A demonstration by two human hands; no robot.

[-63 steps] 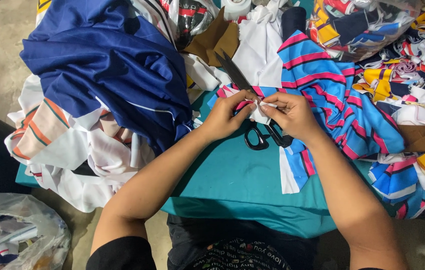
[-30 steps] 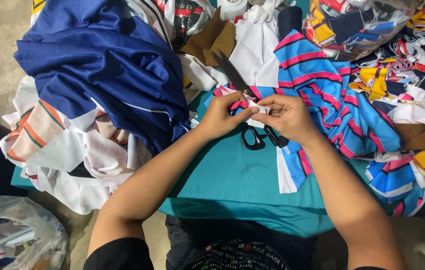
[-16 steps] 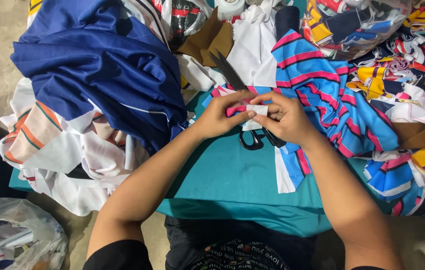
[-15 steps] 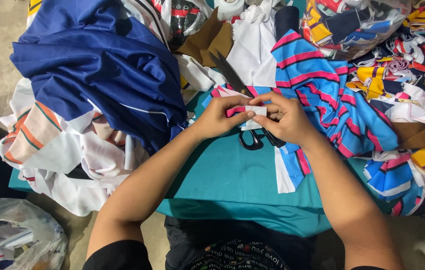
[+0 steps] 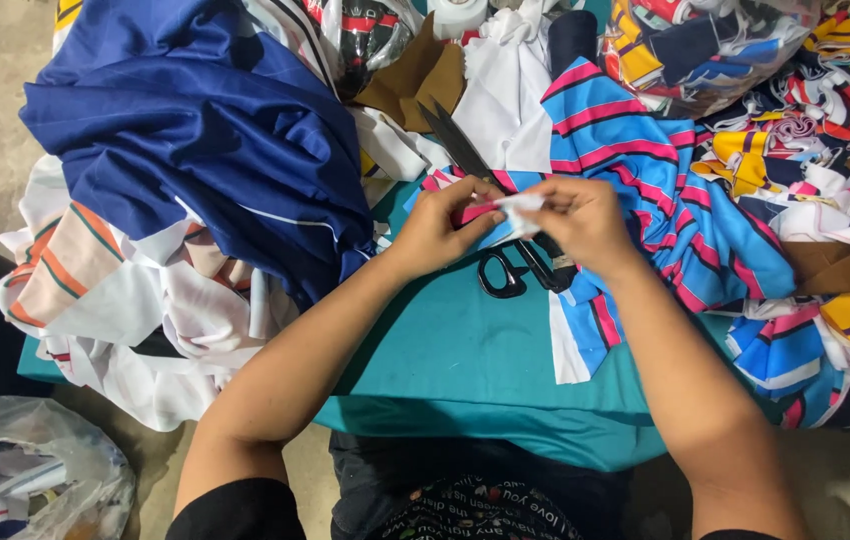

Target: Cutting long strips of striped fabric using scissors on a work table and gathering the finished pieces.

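Both hands meet over the middle of a table covered in teal cloth [image 5: 445, 350]. My left hand [image 5: 440, 225] pinches the pink-and-blue edge of a striped fabric piece [image 5: 645, 190]. My right hand [image 5: 585, 220] pinches the same edge, where a small white tag [image 5: 520, 203] shows between the fingers. Black-handled scissors [image 5: 505, 270] lie on the teal cloth just under the hands, blades pointing away to the upper left.
A heap of dark blue fabric [image 5: 195, 130] over white and striped cloth fills the left. Many coloured fabric scraps [image 5: 805, 170] pile up at the right. A clear plastic bag [image 5: 25, 480] of scraps lies on the floor, lower left.
The hands have shifted slightly up and away from the scissors while working along the striped fabric's edge. The scissors stay put.
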